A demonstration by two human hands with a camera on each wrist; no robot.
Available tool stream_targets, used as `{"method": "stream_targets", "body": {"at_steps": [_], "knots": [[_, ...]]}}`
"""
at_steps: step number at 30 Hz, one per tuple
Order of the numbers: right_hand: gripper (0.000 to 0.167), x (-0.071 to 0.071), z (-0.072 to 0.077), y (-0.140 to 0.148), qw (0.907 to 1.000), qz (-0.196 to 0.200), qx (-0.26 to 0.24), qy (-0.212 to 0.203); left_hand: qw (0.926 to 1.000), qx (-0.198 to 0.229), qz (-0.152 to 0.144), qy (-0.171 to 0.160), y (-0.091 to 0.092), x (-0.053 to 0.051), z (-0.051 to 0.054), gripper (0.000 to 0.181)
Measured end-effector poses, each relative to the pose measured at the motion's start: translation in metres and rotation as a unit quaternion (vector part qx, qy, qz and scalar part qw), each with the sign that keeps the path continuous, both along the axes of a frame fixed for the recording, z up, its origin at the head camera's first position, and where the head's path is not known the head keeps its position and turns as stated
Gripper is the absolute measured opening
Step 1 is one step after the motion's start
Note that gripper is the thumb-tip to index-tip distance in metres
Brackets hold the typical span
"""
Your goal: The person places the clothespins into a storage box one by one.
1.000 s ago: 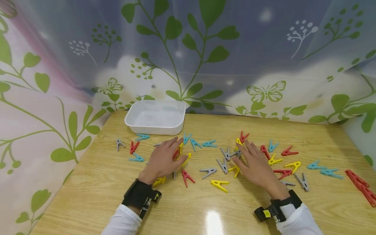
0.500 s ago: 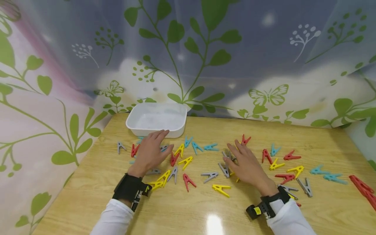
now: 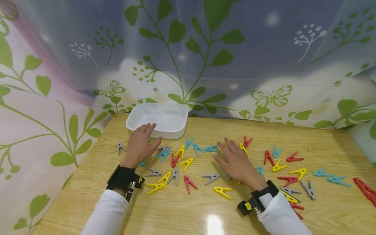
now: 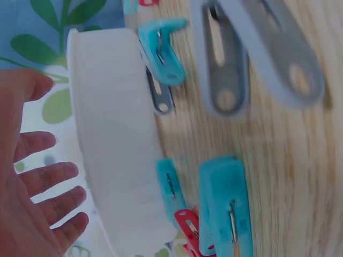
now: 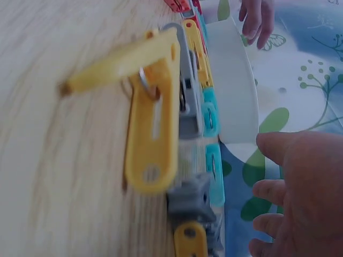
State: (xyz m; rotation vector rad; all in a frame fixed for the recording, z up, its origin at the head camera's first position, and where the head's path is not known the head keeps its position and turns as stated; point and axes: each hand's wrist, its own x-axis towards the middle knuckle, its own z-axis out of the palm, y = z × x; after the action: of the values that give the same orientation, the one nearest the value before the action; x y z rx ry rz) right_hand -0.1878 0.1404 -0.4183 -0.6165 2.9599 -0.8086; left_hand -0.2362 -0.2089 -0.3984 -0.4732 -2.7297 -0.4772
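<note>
Plastic clothespins in red, yellow, grey and blue lie scattered over the wooden table. My left hand (image 3: 139, 147), fingers spread and holding nothing, hovers just in front of the white plastic tub (image 3: 177, 133). In the left wrist view, a blue clothespin (image 4: 228, 203) and a grey clothespin (image 4: 222, 85) lie beside the tub. My right hand (image 3: 238, 164) is stretched out over the middle of the table, partly hiding some grey clothespins. A yellow clothespin (image 3: 243, 149) shows past its fingers. In the right wrist view, a yellow clothespin (image 5: 153, 128) stands large in front.
The tub sits at the back left against a leaf-patterned curtain (image 3: 217, 78). Towards the right lie several more clothespins, among them a blue clothespin (image 3: 338, 181) and a red clothespin (image 3: 365, 191) by the edge of the view. Wooden tabletop (image 3: 188, 215) stretches along the front.
My left hand has moved left, uncovering yellow, red and blue clothespins. The right hand has shifted left too, exposing clothespins near its wrist. The tub stays in place.
</note>
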Motion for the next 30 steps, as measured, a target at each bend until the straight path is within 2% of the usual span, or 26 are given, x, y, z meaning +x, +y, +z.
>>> {"method": "stream_targets", "body": {"at_steps": [3,5,7,14,21,30], "knots": [[0.059,-0.001,0.000,-0.006,1.0000,0.003,-0.007,-0.003,0.9996,-0.012,0.013,-0.021,-0.003,-0.002,-0.002,0.057],[0.058,-0.001,0.000,-0.008,0.9999,0.006,-0.011,-0.002,0.9993,-0.020,0.023,-0.022,-0.005,-0.004,-0.005,0.052],[0.057,0.000,-0.001,-0.010,0.9999,0.009,-0.013,-0.001,0.9991,-0.029,0.031,-0.009,-0.006,-0.006,-0.007,0.046],[0.057,0.001,-0.005,-0.012,0.9999,0.010,0.001,0.008,0.9954,-0.042,0.047,0.072,-0.006,-0.013,-0.011,0.024],[0.057,0.001,-0.005,-0.011,0.9999,0.013,-0.005,0.002,0.9941,-0.056,0.057,0.074,-0.005,-0.015,-0.007,0.019],[0.057,0.001,-0.005,-0.009,0.9999,0.009,-0.012,-0.002,0.9944,-0.045,0.045,0.084,-0.001,-0.017,-0.009,0.016]]}}
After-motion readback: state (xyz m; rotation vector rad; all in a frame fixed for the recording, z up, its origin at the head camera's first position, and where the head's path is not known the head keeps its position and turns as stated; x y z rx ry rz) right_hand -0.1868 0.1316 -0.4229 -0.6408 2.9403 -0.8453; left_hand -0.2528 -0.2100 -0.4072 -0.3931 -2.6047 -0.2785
